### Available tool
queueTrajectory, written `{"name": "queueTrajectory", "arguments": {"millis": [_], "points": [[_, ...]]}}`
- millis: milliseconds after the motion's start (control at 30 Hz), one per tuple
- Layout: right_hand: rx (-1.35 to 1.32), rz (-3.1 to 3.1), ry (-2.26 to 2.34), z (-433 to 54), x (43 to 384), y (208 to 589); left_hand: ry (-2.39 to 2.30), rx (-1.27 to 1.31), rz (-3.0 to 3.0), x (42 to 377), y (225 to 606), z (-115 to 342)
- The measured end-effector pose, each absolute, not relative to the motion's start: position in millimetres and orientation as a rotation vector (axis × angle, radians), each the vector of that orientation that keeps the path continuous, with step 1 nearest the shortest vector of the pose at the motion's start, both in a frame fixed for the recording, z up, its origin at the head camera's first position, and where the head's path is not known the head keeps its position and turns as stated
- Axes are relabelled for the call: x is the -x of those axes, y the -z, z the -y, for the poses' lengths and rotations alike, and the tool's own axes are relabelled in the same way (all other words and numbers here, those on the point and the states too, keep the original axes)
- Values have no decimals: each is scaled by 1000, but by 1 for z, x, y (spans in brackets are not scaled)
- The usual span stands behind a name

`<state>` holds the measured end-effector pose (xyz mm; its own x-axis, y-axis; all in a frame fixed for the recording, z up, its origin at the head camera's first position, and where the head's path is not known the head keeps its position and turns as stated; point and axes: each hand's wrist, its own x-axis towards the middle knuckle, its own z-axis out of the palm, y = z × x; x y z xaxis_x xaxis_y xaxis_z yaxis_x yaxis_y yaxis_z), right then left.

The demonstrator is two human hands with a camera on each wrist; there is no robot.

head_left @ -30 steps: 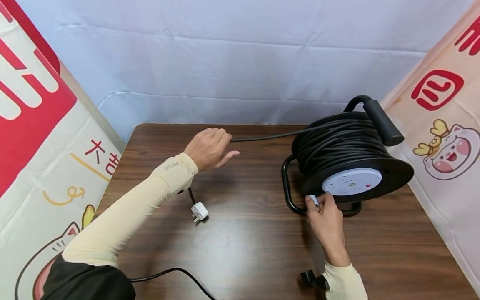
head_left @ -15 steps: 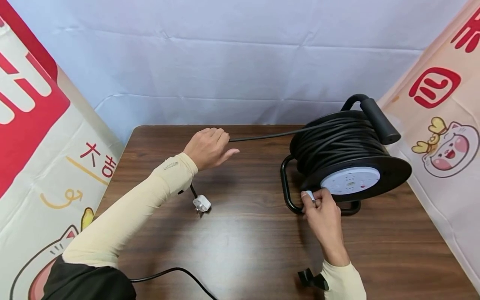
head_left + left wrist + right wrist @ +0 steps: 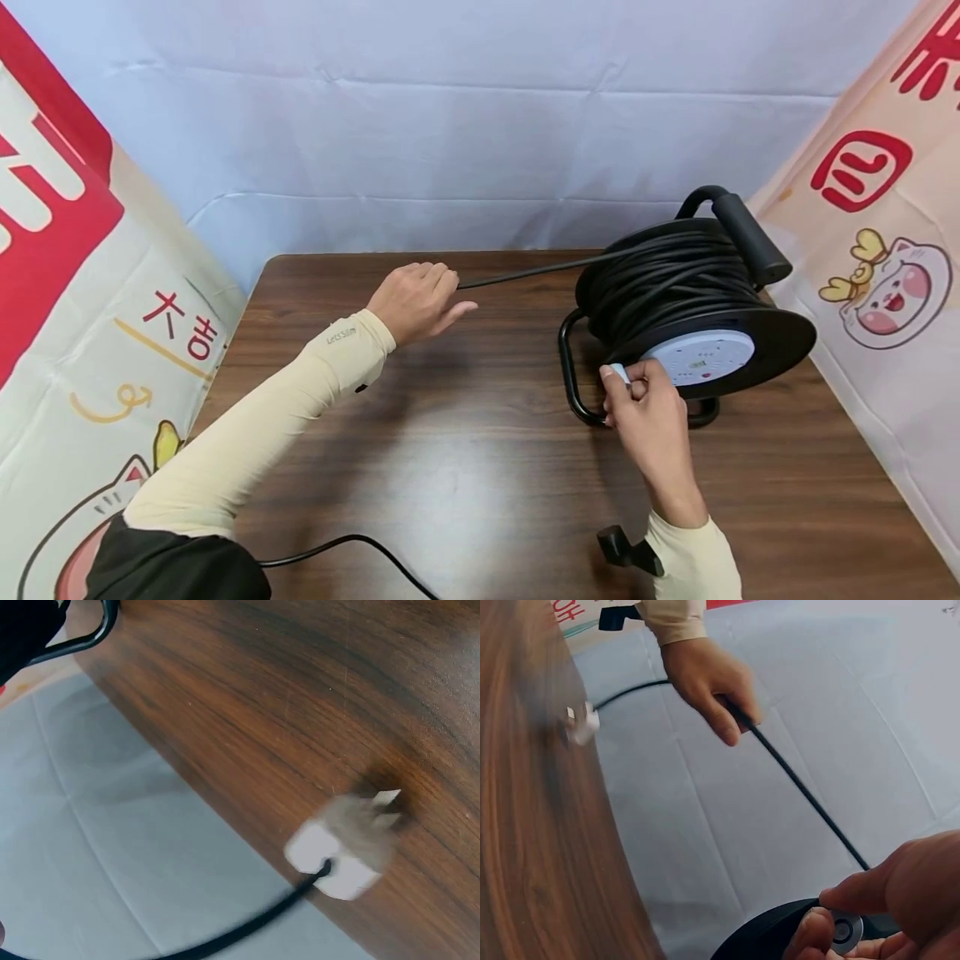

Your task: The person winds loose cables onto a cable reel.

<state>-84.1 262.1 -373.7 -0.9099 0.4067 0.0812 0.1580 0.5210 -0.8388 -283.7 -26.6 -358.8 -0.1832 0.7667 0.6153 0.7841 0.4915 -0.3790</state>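
Observation:
On the right of the head view stands a black cable reel (image 3: 787, 337) wound with black cable (image 3: 667, 287). A white round socket face (image 3: 708, 354) sits in its front flange. My right hand (image 3: 651, 421) pinches a small pale knob (image 3: 619, 372) at the flange's edge; the right wrist view shows the knob (image 3: 846, 931) between thumb and fingers. My left hand (image 3: 416, 302) grips the cable stretch (image 3: 536, 270) left of the reel, thumb sticking out. The white plug (image 3: 341, 847) on the cable's end shows in the left wrist view; my forearm hides it in the head view.
The reel has a tubular frame (image 3: 567, 367) and a black grip handle (image 3: 750, 237). Below it is a brown wooden table (image 3: 450, 492). A second black cable (image 3: 352, 540) runs along its front edge. White cloth (image 3: 450, 125) hangs behind, printed banners (image 3: 870, 275) at the sides.
The plug has slipped from sight behind my left forearm in the head view. My right hand has moved slightly up with the knob; my left hand stays nearly in place.

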Motion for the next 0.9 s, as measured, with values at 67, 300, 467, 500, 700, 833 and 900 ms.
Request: {"name": "queueTrajectory", "arguments": {"millis": [67,300,467,500,700,833,900], "points": [[467,2489,-1337,-262,85,371,38,1281,1943,284,360,25],[447,2472,-1356,-264,84,362,13,1316,1912,289,356,19],[446,2483,-1374,-267,83,360,-12,1325,1902,291,355,17],[447,2486,-1376,-268,83,359,-12,1329,1900,291,355,16],[431,2488,-1373,-272,83,353,-13,1345,1882,291,355,8],[411,2497,-1360,-275,84,348,-14,1347,1864,290,355,2],[405,2499,-1355,-276,84,345,-8,1354,1854,290,355,-2]]}}
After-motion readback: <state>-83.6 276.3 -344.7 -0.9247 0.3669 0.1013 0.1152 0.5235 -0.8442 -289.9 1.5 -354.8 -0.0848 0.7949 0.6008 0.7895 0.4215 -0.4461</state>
